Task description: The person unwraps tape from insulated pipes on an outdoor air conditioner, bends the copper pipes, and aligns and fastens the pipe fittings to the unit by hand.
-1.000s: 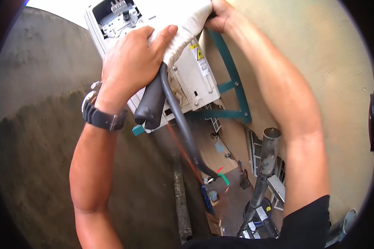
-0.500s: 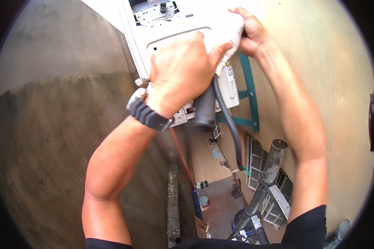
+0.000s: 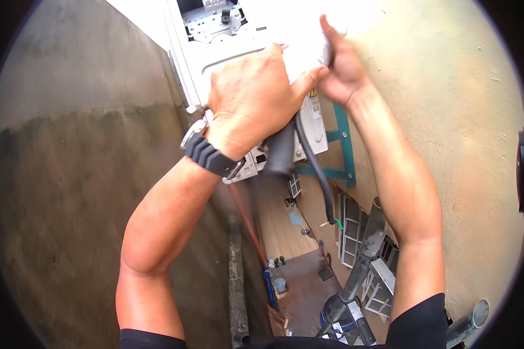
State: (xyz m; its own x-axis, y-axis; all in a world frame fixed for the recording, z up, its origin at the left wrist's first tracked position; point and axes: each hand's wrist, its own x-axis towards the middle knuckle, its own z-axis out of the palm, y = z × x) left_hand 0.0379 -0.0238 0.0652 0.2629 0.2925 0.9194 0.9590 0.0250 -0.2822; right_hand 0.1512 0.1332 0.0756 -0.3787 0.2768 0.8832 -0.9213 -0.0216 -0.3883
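At 12 o'clock, in front of a white metal box-shaped unit point(image 3: 273, 36), the left hand point(image 3: 247, 96) was clasped round the upper part of a thick black foam-like tube point(image 3: 281, 148), its fingertips hidden. The tube hung toward the centre, its lower end blurred. Beside it, a slim black cable point(image 3: 313, 158) bent toward 4 o'clock, ending in a thin green wire point(image 3: 338, 223). At 1 o'clock the right hand point(image 3: 346, 70) had its thumb raised; glare and blur obscured whether it pinched anything. The unit's top was cut off.
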